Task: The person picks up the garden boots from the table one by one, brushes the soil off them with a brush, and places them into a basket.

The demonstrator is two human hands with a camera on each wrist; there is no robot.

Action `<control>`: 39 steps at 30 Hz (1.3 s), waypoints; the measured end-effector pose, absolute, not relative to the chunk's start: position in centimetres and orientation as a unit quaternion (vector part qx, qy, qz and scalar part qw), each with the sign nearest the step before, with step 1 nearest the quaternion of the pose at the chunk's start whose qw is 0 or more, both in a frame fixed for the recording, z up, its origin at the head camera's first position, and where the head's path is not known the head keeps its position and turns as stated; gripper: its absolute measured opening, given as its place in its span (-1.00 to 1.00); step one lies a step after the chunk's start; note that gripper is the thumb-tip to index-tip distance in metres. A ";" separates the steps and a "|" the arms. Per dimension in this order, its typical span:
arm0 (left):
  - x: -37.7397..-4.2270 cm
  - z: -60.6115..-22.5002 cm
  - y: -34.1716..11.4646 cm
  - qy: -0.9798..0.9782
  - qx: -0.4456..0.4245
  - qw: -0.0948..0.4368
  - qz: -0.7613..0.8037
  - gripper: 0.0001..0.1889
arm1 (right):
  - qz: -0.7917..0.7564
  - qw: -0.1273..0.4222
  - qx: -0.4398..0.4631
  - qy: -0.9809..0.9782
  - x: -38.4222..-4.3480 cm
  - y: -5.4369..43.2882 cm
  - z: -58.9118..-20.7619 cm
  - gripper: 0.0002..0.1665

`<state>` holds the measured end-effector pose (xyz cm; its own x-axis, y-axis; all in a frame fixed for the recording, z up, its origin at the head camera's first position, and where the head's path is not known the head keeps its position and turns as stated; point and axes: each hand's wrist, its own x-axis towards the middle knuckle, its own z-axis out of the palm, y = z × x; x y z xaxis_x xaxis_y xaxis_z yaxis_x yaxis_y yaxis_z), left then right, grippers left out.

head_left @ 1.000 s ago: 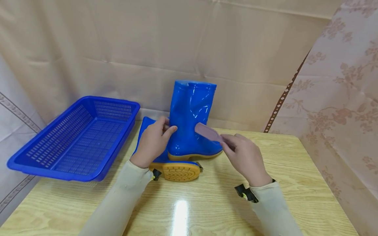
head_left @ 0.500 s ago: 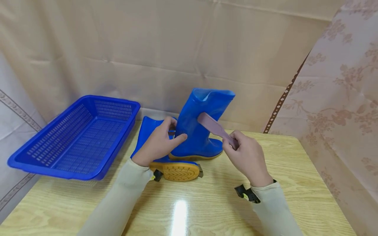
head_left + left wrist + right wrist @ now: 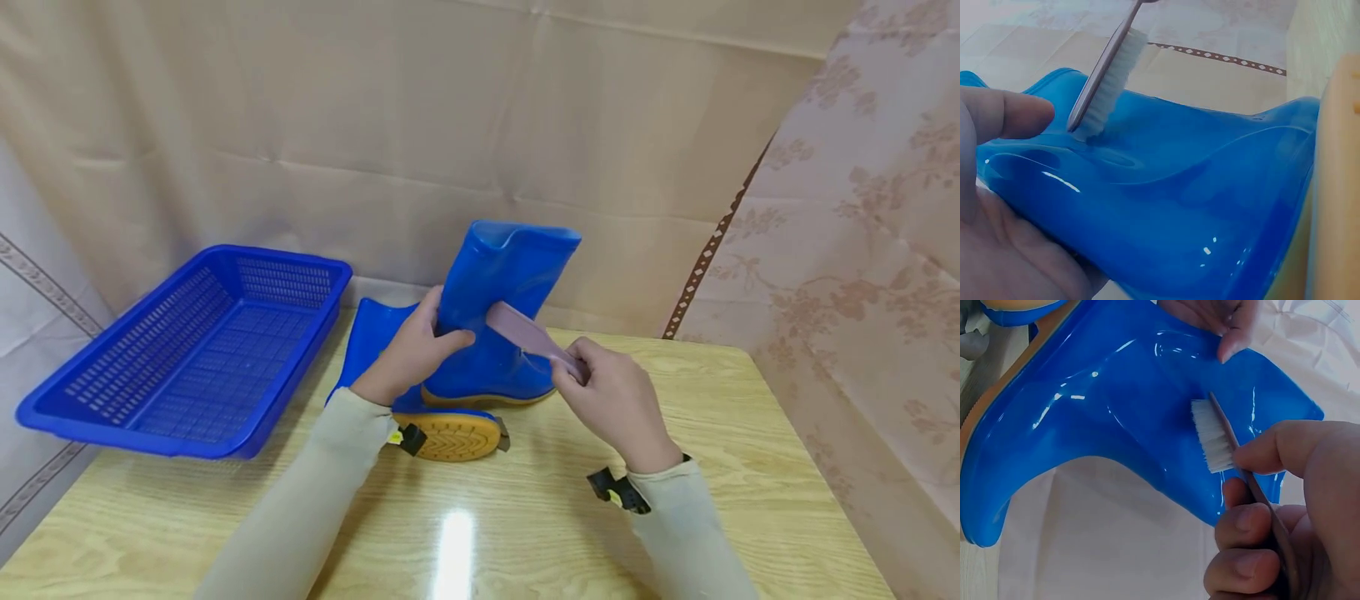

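Observation:
A blue rain boot stands on its yellow sole, its shaft leaning a little right. My left hand holds the shaft, thumb on the near side and the other fingers hidden behind it. My right hand grips a mauve brush by the handle. White bristles are against or very close to the boot's shaft in the right wrist view. A second blue rain boot lies on its side behind my left wrist, with its yellow sole facing me.
To the left is a blue slatted basket with perforated walls. All of it stands on a wood-grain table. A beige curtain hangs along the back, and a floral cloth hangs on the right.
The upright boot's shaft has tilted right, then come slightly back left. My left hand has closed around the shaft. The brush has moved up, then down and left over the boot.

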<state>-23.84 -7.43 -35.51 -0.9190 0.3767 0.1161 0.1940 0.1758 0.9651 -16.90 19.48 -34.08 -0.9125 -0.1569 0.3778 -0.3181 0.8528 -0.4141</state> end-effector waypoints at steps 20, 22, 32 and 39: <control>-24.1 -35.8 -7.3 0.735 0.189 0.138 0.636 -0.29 | 0.236 0.170 0.136 -0.947 -16.9 19.6 -34.2 -0.72; -24.2 -35.9 -7.4 0.730 0.194 0.142 0.640 -0.28 | 0.236 0.170 0.137 -0.947 -16.9 19.6 -34.1 -0.71; -24.6 -36.1 -7.7 0.722 0.198 0.150 0.645 -0.19 | 0.235 0.166 0.139 -0.947 -16.8 19.7 -33.9 -0.74; -24.1 -36.3 -9.4 0.810 0.231 0.097 0.531 -0.17 | 0.235 0.159 0.131 -0.950 -16.8 20.0 -33.7 -0.78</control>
<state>-24.12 -9.35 -36.30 -0.8749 0.4761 0.0885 0.2709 0.3297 0.9044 -16.84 19.95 -33.73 -0.9151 -0.1729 0.3644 -0.3231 0.8551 -0.4055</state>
